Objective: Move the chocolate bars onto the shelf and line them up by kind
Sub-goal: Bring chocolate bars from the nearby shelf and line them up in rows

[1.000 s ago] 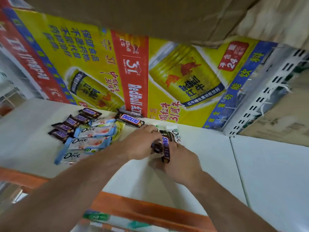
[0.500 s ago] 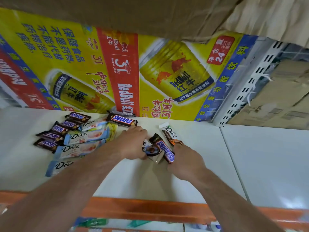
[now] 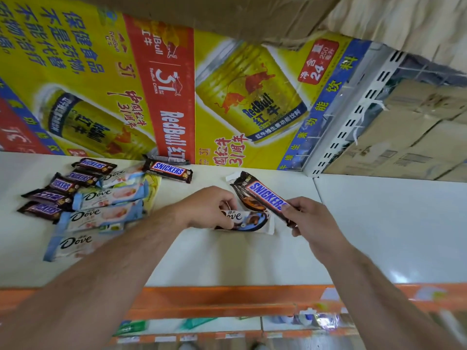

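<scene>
Our left grip curls round one end of a dark Dove bar lying on the shelf. Our right grip pinches a Snickers bar by its near end, just right of the left grip. Well left of both grips lie the pale Dove bars and a Snickers pile.

head-worn view, close, looking down (wide-angle) onto shelf, poster behind

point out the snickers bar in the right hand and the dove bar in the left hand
Snickers bar (image 3: 267,197): head view, middle of the blue logo
Dove bar (image 3: 250,221): head view, wrapper middle, right of the logo
</scene>
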